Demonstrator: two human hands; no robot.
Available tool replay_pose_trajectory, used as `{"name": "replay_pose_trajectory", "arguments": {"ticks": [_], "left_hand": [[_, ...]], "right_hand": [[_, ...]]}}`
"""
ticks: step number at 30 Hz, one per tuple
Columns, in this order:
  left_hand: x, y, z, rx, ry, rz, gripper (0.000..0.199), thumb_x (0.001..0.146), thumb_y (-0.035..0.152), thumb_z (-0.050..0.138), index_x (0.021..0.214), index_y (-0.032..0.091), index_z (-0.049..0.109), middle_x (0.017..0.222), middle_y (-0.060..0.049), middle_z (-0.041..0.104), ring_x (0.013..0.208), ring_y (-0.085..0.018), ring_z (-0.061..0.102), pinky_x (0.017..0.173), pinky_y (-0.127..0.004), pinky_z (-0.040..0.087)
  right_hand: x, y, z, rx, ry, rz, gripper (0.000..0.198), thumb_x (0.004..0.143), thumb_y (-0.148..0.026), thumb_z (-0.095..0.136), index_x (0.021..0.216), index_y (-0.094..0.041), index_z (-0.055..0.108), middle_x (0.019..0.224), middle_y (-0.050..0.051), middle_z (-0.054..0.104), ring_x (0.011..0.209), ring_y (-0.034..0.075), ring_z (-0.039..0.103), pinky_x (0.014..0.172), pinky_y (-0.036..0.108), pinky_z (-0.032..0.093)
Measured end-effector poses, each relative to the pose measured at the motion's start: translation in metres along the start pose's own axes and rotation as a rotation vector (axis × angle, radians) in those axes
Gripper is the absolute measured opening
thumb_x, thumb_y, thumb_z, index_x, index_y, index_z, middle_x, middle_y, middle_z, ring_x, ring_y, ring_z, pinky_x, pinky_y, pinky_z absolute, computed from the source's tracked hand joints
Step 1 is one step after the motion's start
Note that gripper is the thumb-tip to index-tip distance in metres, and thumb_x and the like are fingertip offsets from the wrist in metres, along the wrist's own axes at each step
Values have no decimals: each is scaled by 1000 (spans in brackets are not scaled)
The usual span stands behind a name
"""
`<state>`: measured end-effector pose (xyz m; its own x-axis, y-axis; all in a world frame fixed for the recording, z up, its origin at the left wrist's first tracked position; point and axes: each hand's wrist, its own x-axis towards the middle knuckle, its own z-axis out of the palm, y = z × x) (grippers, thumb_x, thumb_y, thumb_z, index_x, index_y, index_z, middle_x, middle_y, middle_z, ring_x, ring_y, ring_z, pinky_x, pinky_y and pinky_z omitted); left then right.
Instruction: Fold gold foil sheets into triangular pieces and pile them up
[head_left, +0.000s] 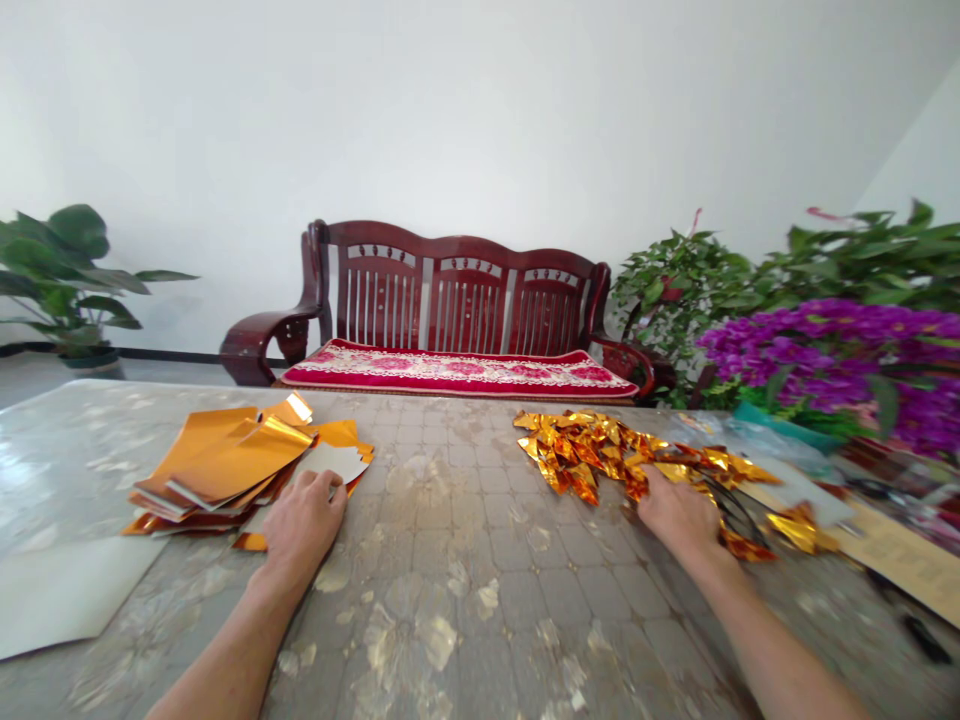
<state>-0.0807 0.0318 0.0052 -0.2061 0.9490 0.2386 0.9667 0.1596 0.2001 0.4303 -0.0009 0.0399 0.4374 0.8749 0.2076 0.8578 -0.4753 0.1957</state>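
While both forearms are stretched out over the table [420,620], two lots of gold paper are covered, one by each hand. The left hand [306,515] is placed at the near right edge of the sheet stack [232,450], on the table's left side. Its fingers are curled and bunched close together over the paper; whether an edge is pinched cannot be told. The right hand [679,515] is set at the near edge of the heap of folded pieces [577,445], right of centre. Its fingers are bent in among the foil; the tips are hidden, so what is pinched, if anything, cannot be told.

Flat sheets and folded pieces are probably split left and right so that they are not mixed, each lot being placed within easy reach of one hand. The left hand is perhaps laid there so that loose sheets are steadied.

The stack is fanned unevenly; its upper sheets are slanted, long axis from near left to far right. Folded pieces are pointed every way, no shared direction seen; the heap as a whole is stretched sideways, its right end drawn nearer. A white sheet [67,590] is left flat at the near left.
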Motion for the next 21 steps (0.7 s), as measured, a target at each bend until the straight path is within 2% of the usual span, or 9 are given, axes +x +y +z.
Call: {"name": "replay_pose_trajectory", "arguments": {"ticks": [4,9,15,21], "left_hand": [[0,0,0,6,3,7,34,94,39,37,99,26,68,107,-7,65,100,-27,62,67,-31,40],[0,0,0,8,-7,-7,35,94,39,37,100,25,68,109,-8,65,101,-27,62,67,-29,41],[0,0,0,2,4,-2,35,94,39,37,100,26,69,110,-8,65,100,-26,62,67,-29,41],[-1,1,-1,1,-7,-8,35,94,40,37,100,26,68,110,-8,65,101,-27,62,65,-30,39]], "right_hand": [[3,2,-5,123,-63,49,56,86,-32,46,142,-28,48,108,14,72,97,34,69,74,39,49],[6,-10,-18,161,-74,16,58,83,-36,51,140,-31,50,114,12,71,101,35,67,75,40,50],[11,-28,-24,124,-83,-36,58,81,-26,51,138,-29,53,104,12,74,96,33,69,75,39,51],[17,-36,-24,96,-101,-51,56,81,-23,50,137,-26,54,105,12,74,97,31,69,76,37,51]]}}
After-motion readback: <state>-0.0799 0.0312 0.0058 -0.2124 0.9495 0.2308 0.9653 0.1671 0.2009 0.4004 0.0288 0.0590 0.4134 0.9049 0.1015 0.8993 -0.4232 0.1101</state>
